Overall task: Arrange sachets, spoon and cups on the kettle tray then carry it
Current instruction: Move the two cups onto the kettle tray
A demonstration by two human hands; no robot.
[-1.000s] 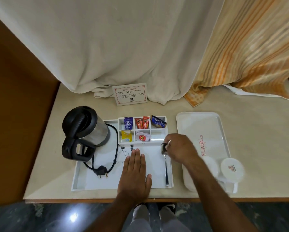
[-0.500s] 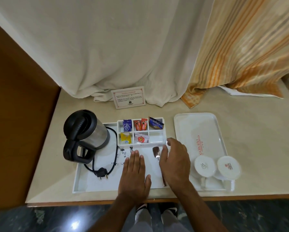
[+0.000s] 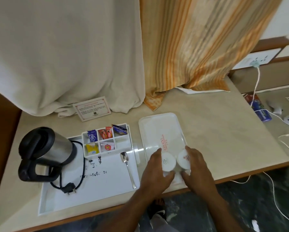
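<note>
Both hands on upturned cups, kettle tray off to their left.
Left hand fingers curl round left cup; right hand wraps right cup; kettle tray with spoon lies just left of the fingers.

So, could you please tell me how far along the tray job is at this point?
Done: the sachets sit in the organiser's compartments and the spoon lies on the kettle tray beside the kettle. In hand: the left hand and right hand each close around an upturned cup on the second tray. Left: moving both cups onto the kettle tray, then carrying it.
</note>
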